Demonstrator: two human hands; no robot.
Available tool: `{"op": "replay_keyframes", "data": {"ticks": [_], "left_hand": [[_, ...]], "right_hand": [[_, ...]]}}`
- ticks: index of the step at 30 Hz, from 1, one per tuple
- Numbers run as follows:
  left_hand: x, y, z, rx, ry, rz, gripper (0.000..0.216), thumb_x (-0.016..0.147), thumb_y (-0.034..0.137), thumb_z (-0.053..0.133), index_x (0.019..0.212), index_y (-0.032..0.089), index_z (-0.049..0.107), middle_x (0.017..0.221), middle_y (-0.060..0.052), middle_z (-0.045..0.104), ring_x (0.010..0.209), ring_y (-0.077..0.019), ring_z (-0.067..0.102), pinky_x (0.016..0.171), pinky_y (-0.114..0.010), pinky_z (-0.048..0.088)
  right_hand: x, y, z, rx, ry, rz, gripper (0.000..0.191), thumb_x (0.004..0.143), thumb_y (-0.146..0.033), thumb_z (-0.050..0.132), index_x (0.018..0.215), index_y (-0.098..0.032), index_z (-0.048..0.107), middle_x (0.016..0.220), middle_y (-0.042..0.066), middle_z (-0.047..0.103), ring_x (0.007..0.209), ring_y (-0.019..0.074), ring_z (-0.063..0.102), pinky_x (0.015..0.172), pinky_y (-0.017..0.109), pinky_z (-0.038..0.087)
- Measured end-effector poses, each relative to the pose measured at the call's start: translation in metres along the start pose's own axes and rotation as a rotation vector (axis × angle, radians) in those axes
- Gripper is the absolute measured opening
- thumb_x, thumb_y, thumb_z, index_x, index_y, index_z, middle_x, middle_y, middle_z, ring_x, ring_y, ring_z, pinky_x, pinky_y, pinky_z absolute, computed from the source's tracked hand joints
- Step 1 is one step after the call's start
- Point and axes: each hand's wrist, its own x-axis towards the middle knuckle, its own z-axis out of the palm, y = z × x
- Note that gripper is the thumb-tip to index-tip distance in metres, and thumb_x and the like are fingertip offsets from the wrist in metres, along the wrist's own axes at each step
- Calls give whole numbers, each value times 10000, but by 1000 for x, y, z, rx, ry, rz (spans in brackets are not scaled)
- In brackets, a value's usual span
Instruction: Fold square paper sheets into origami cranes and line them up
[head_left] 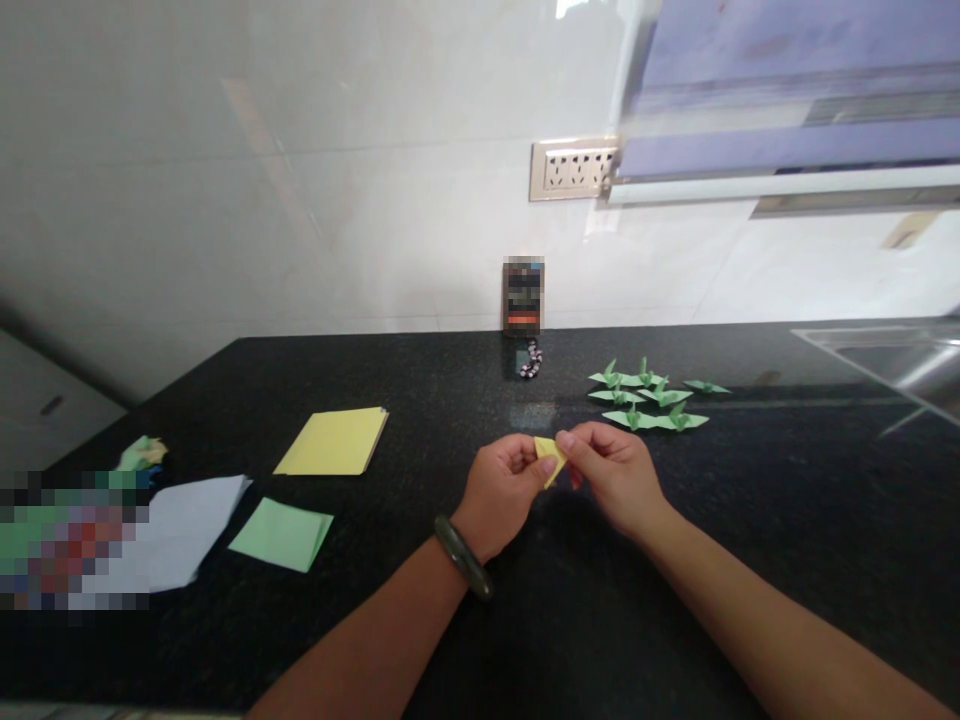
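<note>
Folded yellow paper [547,449], one small piece, between both hands. Left hand [496,497]: fingers pinched its left side, thumb on the face. Right hand [624,482]: fingers pinched its upper right edge. Handling, as judged, called for: steady left hold, edges matched, crease pressed firmly without tearing. Position: over the tabletop [442,400]. Beyond, right, stood green folded birds [664,396]; left lay yellow paper stack [334,442], green paper [279,534].

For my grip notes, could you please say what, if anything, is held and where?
The left hand pinches a folded yellow paper by its left side; the right hand, by its upper right.
</note>
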Motion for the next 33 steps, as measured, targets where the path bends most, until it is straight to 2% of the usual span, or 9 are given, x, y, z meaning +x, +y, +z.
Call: {"op": "replay_keyframes", "data": {"ticks": [4,9,12,16,19,21,25,27,33], "left_hand": [[2,0,0,-154,66,-103,194,689,294,632,755,137,540,686,-7,619,589,-95,571,597,-232,451],[6,-3,-4,-211,57,-70,177,755,306,547,811,142,515,528,60,480,402,-38,400,419,-176,351],[6,-1,-8,-278,-8,-133,227,735,263,554,924,182,460,468,104,406,341,-30,292,358,-159,259],[4,1,-9,-314,-112,-240,298,727,278,561,983,209,425,458,116,370,336,-32,260,351,-149,211],[4,-2,-7,-197,-22,-197,252,755,388,539,899,185,499,528,66,451,418,-57,400,417,-174,341],[5,-4,-6,-67,71,-117,320,784,461,483,809,154,567,671,-8,549,598,-104,529,542,-225,440],[6,-4,-9,135,159,108,295,735,424,580,717,141,662,889,-70,611,885,-178,559,776,-290,452],[5,-2,-10,98,153,135,235,692,375,642,717,143,670,849,-63,634,830,-172,579,767,-298,459],[4,-1,-6,-135,110,-39,289,605,276,726,839,121,655,751,-54,686,647,-135,613,636,-269,491]], "right_hand": [[3,4,-2,40,-29,10,278,757,-375,587,589,-154,560,473,-23,513,428,83,444,450,222,368],[1,1,1,152,-207,27,156,712,-294,641,786,-167,589,618,-25,547,528,90,503,495,218,429],[-1,-1,2,264,-269,-20,348,711,-278,650,1036,-218,541,727,-21,553,591,96,517,512,218,451],[-1,-4,1,210,-370,-9,216,736,-317,627,895,-173,604,696,1,561,579,92,504,526,222,446],[1,-5,0,169,-299,-29,180,701,-334,659,717,-167,594,703,3,538,585,95,492,500,215,427],[2,-4,-1,134,-215,-60,196,684,-339,672,659,-166,583,733,5,522,589,92,481,470,203,408],[4,0,-2,91,-149,-8,213,691,-358,664,682,-165,576,618,-14,531,488,73,440,420,196,376],[4,2,-2,78,-134,17,235,681,-375,667,678,-161,569,554,-25,531,447,69,431,406,197,371],[4,1,-1,79,-90,34,245,654,-375,684,698,-150,597,552,-17,565,443,78,473,397,200,394]]}}
